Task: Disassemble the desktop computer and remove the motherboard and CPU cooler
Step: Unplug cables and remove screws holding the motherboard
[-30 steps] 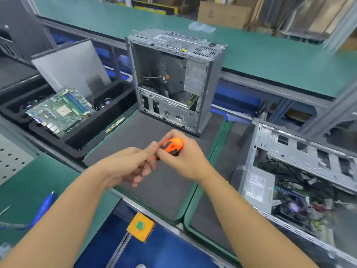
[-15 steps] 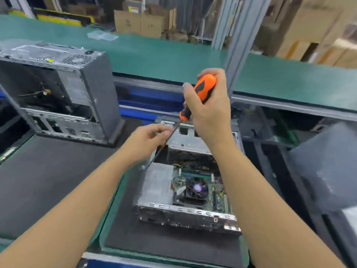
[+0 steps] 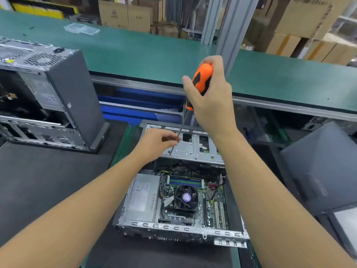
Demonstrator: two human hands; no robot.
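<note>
An open desktop computer case (image 3: pixel 174 230) lies flat on a dark mat in front of me. Inside it sit the green motherboard (image 3: pixel 213 200), a black CPU cooler (image 3: pixel 185 198) with a purple hub, and a silver power supply (image 3: pixel 142 198). My right hand (image 3: pixel 210 99) grips the orange-and-black handle of a screwdriver (image 3: pixel 201 80) above the case's drive bay. Its thin shaft slants down to the left. My left hand (image 3: pixel 157 143) pinches the shaft near the tip, over the drive bay (image 3: pixel 193 147).
A second, emptied case (image 3: pixel 63 89) stands upright on the dark mat (image 3: pixel 38 180) at left. A green conveyor table (image 3: pixel 135 49) runs behind, with an aluminium post (image 3: pixel 229 26) and cardboard boxes (image 3: pixel 125 14) beyond. A dark side panel (image 3: pixel 320 169) leans at the right.
The view has swung right from the upright case to the flat one. My right hand has risen a little with the screwdriver, and my left hand stays on the shaft.
</note>
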